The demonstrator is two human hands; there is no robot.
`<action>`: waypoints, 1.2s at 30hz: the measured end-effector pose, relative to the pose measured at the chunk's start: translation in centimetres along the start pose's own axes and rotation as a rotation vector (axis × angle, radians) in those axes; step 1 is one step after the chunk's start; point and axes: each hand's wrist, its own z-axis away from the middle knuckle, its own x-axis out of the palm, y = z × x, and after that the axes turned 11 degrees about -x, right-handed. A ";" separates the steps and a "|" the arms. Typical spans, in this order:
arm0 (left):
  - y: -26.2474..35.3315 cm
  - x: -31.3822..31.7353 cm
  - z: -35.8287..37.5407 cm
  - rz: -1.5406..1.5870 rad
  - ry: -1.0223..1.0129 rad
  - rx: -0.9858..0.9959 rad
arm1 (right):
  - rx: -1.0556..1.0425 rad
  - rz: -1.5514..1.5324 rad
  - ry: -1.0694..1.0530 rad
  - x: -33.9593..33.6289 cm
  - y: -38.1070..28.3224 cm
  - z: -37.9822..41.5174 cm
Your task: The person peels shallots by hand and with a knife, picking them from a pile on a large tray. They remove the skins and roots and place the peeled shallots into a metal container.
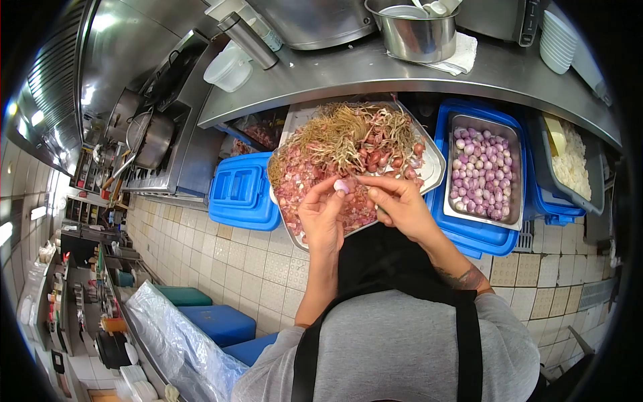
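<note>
My left hand (321, 213) pinches a pale purple peeled shallot (342, 185) between thumb and fingertips. Close beside it, my right hand (404, 206) is closed, its index finger reaching toward the shallot; whatever its fingers hold is too small to make out. Both hands are above a large tray (434, 175) heaped with loose reddish skins (301, 181). Bunches of unpeeled shallots (388, 153) with dry roots and stalks (338, 127) lie at the tray's far side. To the right, a steel pan (457, 211) contains many peeled shallots (482, 171).
A steel counter (328, 75) runs across the back, carrying a metal pot (418, 37) and a plastic tub (229, 69). Blue lidded bins (244, 191) stand left and right of the tray. At far right, a grey bin (595, 201) holds white pieces. A stove with a pan (157, 141) is left.
</note>
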 end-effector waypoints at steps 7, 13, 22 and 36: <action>-0.8 -0.6 0.1 -0.076 -0.028 0.099 | -0.038 -0.012 -0.062 0.7 0.2 0.2; -0.6 -1.3 -0.1 -0.040 -0.062 0.005 | -0.021 -0.049 -0.011 0.0 0.8 -0.1; 0.1 -1.4 -0.5 0.163 -0.167 -0.164 | -0.171 0.430 0.061 -0.7 1.3 -1.2; -0.9 -2.6 -1.7 0.297 -0.145 -0.144 | -0.395 0.614 0.065 0.6 0.4 -1.1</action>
